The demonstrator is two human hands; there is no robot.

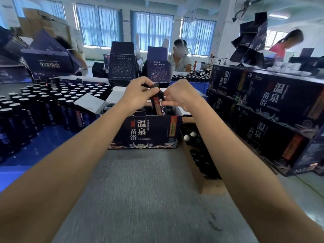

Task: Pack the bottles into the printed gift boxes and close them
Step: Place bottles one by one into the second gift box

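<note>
I see the bottle (pixel 157 100), dark with a red strip label, standing slightly tilted with its lower part down inside the open gift box (pixel 145 132) and its cap and shoulders above the rim. My left hand (pixel 140 93) grips the top, fingers curled round the cap. My right hand (pixel 178 97) holds the bottle's shoulder from the other side, fingertips pinched against it. Other dark bottle tops show inside the box beside it. The box stands on the grey table (pixel 140 181), its flaps (pixel 89 103) spread open towards the left and back, its printed front facing me.

Just right of the box lies a brown cardboard tray (pixel 210 187) with more dark bottles lying in it. To the left, on a blue surface (pixel 40 149), a crowd of upright bottles (pixel 43 102) stands packed together. On the right, closed printed boxes (pixel 271 111) are stacked. Behind, two open boxes (pixel 122 67) stand upright, and a seated person (pixel 180 60) is beyond them.
</note>
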